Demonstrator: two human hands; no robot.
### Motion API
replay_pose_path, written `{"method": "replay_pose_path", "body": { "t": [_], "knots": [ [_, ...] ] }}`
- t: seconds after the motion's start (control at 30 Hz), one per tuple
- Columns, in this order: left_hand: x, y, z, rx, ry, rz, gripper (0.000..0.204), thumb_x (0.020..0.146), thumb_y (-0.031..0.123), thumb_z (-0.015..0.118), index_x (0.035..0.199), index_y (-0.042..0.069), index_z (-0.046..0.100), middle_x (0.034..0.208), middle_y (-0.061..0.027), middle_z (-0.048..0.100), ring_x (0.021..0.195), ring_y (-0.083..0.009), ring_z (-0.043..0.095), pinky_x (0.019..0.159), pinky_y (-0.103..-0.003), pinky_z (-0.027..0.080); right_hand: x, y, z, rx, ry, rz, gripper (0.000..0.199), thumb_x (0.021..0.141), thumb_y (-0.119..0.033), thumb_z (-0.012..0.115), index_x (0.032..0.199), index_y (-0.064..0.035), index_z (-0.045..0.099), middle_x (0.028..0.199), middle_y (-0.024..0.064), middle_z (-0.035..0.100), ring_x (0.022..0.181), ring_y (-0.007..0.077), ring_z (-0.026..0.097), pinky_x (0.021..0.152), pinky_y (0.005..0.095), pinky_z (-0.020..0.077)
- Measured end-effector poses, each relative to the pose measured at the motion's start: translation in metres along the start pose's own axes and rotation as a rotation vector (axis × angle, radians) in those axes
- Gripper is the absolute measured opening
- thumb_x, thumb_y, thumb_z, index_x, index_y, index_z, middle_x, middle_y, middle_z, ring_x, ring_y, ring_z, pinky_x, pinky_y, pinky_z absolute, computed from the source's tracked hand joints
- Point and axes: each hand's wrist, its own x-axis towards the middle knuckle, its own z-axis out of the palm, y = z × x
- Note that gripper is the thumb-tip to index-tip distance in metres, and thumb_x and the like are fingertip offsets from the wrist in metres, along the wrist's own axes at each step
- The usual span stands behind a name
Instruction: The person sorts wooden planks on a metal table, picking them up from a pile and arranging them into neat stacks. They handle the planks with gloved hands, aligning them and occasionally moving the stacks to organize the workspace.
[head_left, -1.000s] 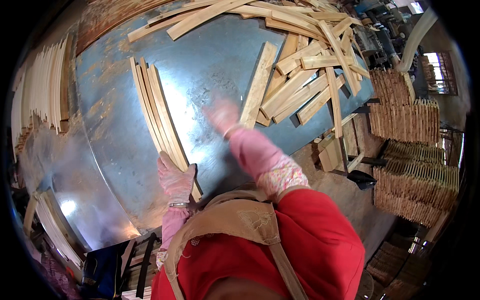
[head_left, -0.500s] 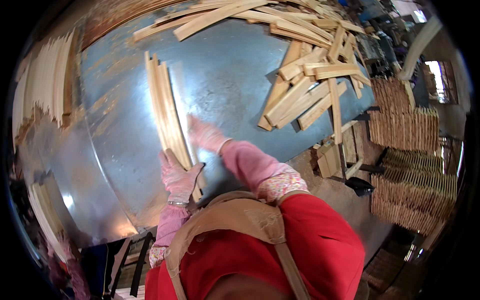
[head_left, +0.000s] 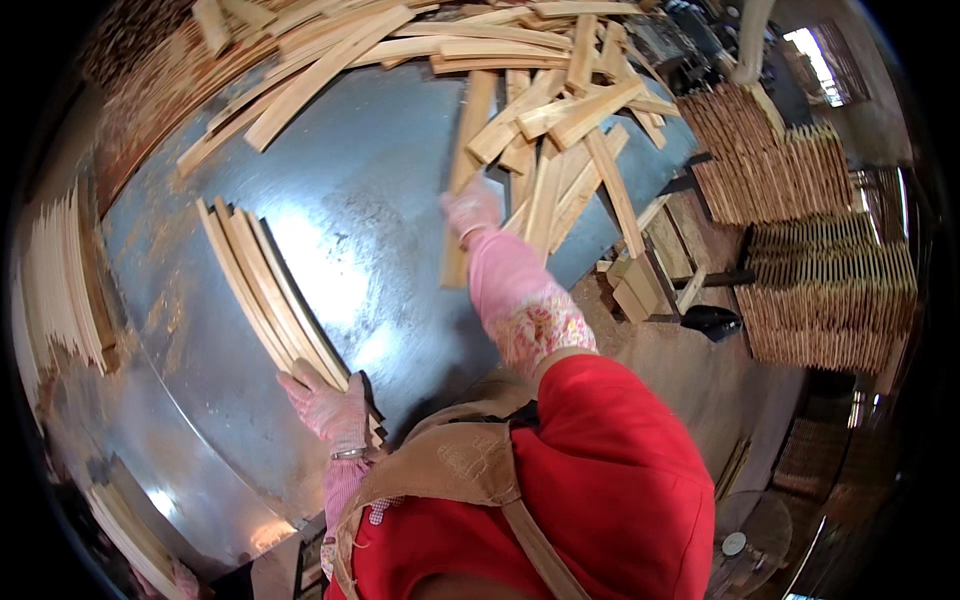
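Note:
My left hand (head_left: 328, 405), in a pink glove, holds the near end of a bundle of long thin wooden slats (head_left: 262, 290) that lies on the shiny metal table (head_left: 370, 230). My right hand (head_left: 472, 210), also gloved in pink, is stretched out over one long wooden slat (head_left: 465, 150) lying lengthwise at the table's middle. It touches that slat, and the blur hides whether the fingers are closed on it. Just right of it lies a loose heap of wooden slats (head_left: 560, 130).
More slats are strewn along the table's far edge (head_left: 330, 50). Upright slats (head_left: 60, 280) stand at the left. Stacks of woven slat panels (head_left: 800, 230) fill the right side. Wooden offcuts (head_left: 650, 280) lie on the floor beside the table.
My right hand moved in next to the bundle, then reached out to the right to the single slat by the heap. My left hand stayed on the bundle's near end.

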Motion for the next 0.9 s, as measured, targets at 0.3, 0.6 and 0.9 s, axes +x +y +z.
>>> {"method": "replay_pose_path", "body": {
  "t": [0.3, 0.6, 0.9],
  "knots": [
    [0.017, -0.012, 0.016, 0.020, 0.035, 0.052, 0.133, 0.070, 0.060, 0.093, 0.173, 0.007, 0.026, 0.178, -0.0304, 0.016, 0.164, -0.0458, 0.021, 0.133, -0.053, 0.024, -0.206, -0.030, 0.064, 0.164, -0.912, -0.945, 0.060, 0.105, -0.047, 0.059, 0.150, -0.0078, 0.057, 0.112, 0.0250, 0.075, 0.104, 0.0437, 0.072, 0.096, 0.0534, 0.0567],
    [0.014, 0.070, 0.013, 0.174, 0.000, -0.251, 0.122, 0.072, 0.037, 0.090, 0.171, 0.018, 0.021, 0.178, -0.0293, 0.014, 0.164, -0.0439, 0.021, 0.131, -0.052, 0.029, 0.198, 0.094, -0.123, -0.057, 0.456, 0.072, 0.087, 0.087, -0.056, 0.078, 0.151, -0.0035, 0.053, 0.143, 0.0214, 0.063, 0.132, 0.0403, 0.060, 0.112, 0.0517, 0.0459],
    [0.020, 0.077, 0.035, 0.289, 0.118, -0.429, 0.120, 0.078, 0.037, 0.091, 0.174, 0.022, 0.020, 0.180, -0.0230, 0.014, 0.163, -0.0396, 0.025, 0.130, -0.049, 0.034, 0.289, 0.126, -0.144, 0.237, 0.187, 0.602, 0.121, 0.079, -0.056, 0.085, 0.172, -0.0135, 0.021, 0.172, 0.0236, 0.030, 0.151, 0.0456, 0.043, 0.116, 0.0580, 0.0458]
  ]
}}
